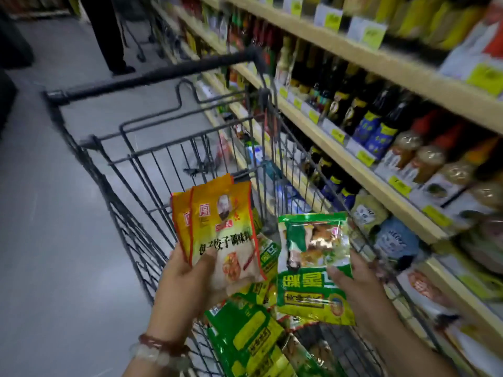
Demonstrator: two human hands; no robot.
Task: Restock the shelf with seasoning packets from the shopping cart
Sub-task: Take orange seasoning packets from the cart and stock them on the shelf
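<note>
My left hand (185,284) grips a few orange-yellow seasoning packets (223,224), fanned upright above the shopping cart (130,159). My right hand (362,289) holds a green seasoning packet (313,265) over the cart's right side. More green and yellow packets (245,336) lie piled in the cart basket below both hands. The shelf (362,172) runs along the right, close beside the cart.
The shelf tiers carry dark sauce bottles (351,104), jars (427,161) and bagged goods with yellow price tags. A person in dark trousers (109,34) stands up the aisle beside another cart. Grey floor (40,213) lies to the left of the cart.
</note>
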